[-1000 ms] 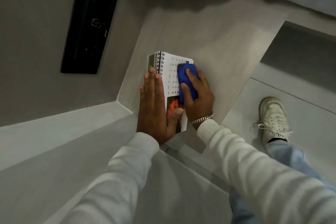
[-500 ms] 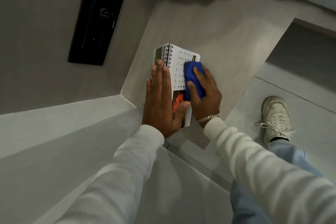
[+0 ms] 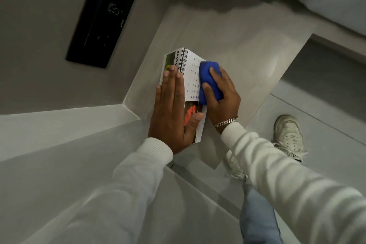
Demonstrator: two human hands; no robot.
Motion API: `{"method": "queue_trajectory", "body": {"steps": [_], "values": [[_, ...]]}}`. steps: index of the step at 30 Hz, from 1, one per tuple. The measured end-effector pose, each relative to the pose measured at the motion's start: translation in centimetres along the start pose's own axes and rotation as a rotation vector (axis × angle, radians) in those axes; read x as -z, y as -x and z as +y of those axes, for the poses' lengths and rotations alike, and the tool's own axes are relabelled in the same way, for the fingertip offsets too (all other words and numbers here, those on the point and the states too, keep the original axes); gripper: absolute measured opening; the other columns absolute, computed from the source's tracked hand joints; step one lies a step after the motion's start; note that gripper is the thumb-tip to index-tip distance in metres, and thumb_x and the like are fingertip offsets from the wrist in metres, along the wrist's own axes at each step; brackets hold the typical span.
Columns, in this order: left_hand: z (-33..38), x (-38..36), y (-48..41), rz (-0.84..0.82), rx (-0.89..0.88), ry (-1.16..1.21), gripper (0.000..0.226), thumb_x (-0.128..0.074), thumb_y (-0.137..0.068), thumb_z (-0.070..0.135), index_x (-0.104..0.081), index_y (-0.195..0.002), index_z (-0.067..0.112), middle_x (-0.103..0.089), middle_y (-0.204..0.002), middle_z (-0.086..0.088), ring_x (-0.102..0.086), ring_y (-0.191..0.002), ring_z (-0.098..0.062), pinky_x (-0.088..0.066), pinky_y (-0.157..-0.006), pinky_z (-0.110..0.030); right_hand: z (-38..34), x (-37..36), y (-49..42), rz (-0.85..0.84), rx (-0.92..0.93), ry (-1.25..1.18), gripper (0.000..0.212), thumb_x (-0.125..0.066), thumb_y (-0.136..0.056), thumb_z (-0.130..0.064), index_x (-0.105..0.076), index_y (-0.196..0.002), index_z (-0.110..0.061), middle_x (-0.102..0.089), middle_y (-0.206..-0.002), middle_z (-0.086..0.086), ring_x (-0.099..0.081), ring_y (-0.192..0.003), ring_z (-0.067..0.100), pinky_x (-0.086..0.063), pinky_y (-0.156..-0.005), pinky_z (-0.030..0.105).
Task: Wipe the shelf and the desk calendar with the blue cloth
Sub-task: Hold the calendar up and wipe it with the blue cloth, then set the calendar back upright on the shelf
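Note:
A spiral-bound desk calendar (image 3: 191, 74) with white date pages and a colourful picture lies on the pale grey shelf (image 3: 237, 31). My left hand (image 3: 172, 113) rests flat on the calendar's left side, fingers straight and together, thumb across the picture. My right hand (image 3: 221, 95) grips a bunched blue cloth (image 3: 209, 83) and presses it on the calendar's right page. Both hands cover much of the calendar's lower part.
A black wall panel (image 3: 105, 14) is set into the grey wall left of the shelf. The shelf's right edge drops to the floor, where a white sneaker (image 3: 289, 134) and a jeans leg (image 3: 259, 216) show. A lower ledge (image 3: 59, 123) runs to the left.
The blue cloth in my right hand has slid up the calendar's right page toward its top edge. My left hand stays flat on the calendar.

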State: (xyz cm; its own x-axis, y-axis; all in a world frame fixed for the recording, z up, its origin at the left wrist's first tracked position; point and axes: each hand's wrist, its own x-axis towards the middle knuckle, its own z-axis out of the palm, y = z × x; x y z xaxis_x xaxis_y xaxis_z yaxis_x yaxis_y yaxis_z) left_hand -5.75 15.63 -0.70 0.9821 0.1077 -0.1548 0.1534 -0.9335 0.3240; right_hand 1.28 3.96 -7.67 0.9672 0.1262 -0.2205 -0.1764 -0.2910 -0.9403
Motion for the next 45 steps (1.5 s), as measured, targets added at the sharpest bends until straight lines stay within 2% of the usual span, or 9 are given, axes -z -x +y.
{"method": "queue_trajectory", "body": {"steps": [5, 12, 18, 21, 25, 32, 38, 42, 45], "values": [[0.2, -0.2, 0.0, 0.029, 0.020, -0.019, 0.080, -0.030, -0.097, 0.054, 0.003, -0.154, 0.009, 0.002, -0.165, -0.011, 0.005, -0.153, -0.023, -0.009, -0.124, -0.048, 0.9, 2.9, 1.0, -0.206, 0.072, 0.106, 0.040, -0.068, -0.088, -0.009, -0.060, -0.127, -0.011, -0.056, -0.138, 0.015, -0.047, -0.124, 0.011, -0.027, -0.105, 0.002], [0.8, 0.1, 0.0, 0.069, 0.025, -0.167, 0.079, -0.031, -0.095, 0.051, -0.009, -0.153, 0.003, -0.008, -0.164, -0.017, -0.005, -0.153, -0.028, -0.014, -0.123, -0.049, -0.7, 10.6, -5.0, -0.418, 0.337, 0.543, 0.038, -0.070, -0.085, -0.010, -0.064, -0.123, -0.014, -0.055, -0.138, 0.018, -0.056, -0.120, 0.037, -0.045, -0.103, 0.040], [0.8, -0.1, -0.1, 0.081, 0.045, -0.369, 0.084, -0.036, -0.093, 0.054, -0.009, -0.153, 0.003, -0.011, -0.163, -0.018, -0.009, -0.152, -0.031, -0.018, -0.121, -0.051, -0.7, 12.9, -14.1, -0.550, 0.708, 0.855, 0.036, -0.066, -0.085, -0.003, -0.065, -0.120, -0.007, -0.050, -0.139, 0.028, -0.058, -0.102, 0.049, -0.054, -0.081, 0.051], [1.3, 0.1, -0.1, 0.060, 0.088, -0.402, 0.084, -0.038, -0.093, 0.053, -0.009, -0.153, 0.003, -0.011, -0.163, -0.019, -0.011, -0.152, -0.033, -0.021, -0.119, -0.055, 0.1, 12.5, -16.0, -0.653, 0.756, 0.994, 0.042, -0.065, -0.089, -0.019, -0.057, -0.129, -0.010, -0.041, -0.147, 0.026, -0.050, -0.118, 0.050, -0.053, -0.085, 0.057], [2.0, 0.0, 0.0, 0.037, 0.151, -0.455, 0.082, -0.033, -0.094, 0.055, -0.007, -0.154, 0.005, -0.011, -0.164, -0.017, -0.011, -0.152, -0.032, -0.017, -0.120, -0.055, 2.1, 12.5, -16.0, -0.765, 0.718, 1.218, 0.076, -0.043, -0.089, -0.065, -0.020, -0.150, -0.026, -0.014, -0.162, 0.012, -0.016, -0.146, 0.039, -0.032, -0.110, 0.059], [6.1, -0.1, 1.6, 0.204, 0.486, -0.255, 0.075, -0.037, -0.094, 0.048, -0.019, -0.152, 0.004, -0.018, -0.163, -0.015, -0.014, -0.151, -0.032, -0.014, -0.121, -0.057, 0.9, 12.2, -16.4, -0.932, 0.597, 1.427, 0.099, -0.020, -0.075, -0.088, 0.008, -0.150, -0.029, 0.014, -0.162, 0.006, 0.008, -0.148, 0.036, -0.010, -0.116, 0.066], [10.2, -0.8, 5.7, 0.653, 1.157, 0.341, 0.072, -0.036, -0.092, 0.041, -0.020, -0.152, 0.006, -0.015, -0.163, -0.013, -0.009, -0.152, -0.028, -0.003, -0.122, -0.044, -6.3, 9.3, -14.0, -0.893, 0.489, 1.009, 0.072, -0.043, -0.091, -0.060, -0.027, -0.147, -0.019, -0.023, -0.159, 0.008, -0.014, -0.148, 0.029, -0.017, -0.118, 0.057], [11.5, -1.6, 5.7, 0.873, 1.585, 0.781, 0.048, -0.038, -0.100, 0.040, -0.053, -0.135, 0.011, -0.055, -0.141, -0.015, -0.048, -0.132, -0.031, -0.034, -0.109, -0.032, -10.6, 5.8, -11.2, -0.863, 0.265, 0.478, 0.053, -0.051, -0.094, -0.047, -0.046, -0.137, -0.015, -0.052, -0.141, 0.008, -0.047, -0.129, 0.023, -0.038, -0.109, 0.037], [11.5, -1.2, 4.8, 1.045, 1.642, 1.033, 0.049, -0.034, -0.101, 0.046, -0.068, -0.105, 0.011, -0.069, -0.116, -0.014, -0.060, -0.112, -0.031, -0.041, -0.094, -0.030, -12.0, 4.2, -9.9, -0.835, 0.177, 0.381, 0.036, -0.049, -0.097, -0.044, -0.063, -0.114, -0.015, -0.067, -0.112, 0.006, -0.061, -0.105, 0.023, -0.048, -0.093, 0.033]]}}
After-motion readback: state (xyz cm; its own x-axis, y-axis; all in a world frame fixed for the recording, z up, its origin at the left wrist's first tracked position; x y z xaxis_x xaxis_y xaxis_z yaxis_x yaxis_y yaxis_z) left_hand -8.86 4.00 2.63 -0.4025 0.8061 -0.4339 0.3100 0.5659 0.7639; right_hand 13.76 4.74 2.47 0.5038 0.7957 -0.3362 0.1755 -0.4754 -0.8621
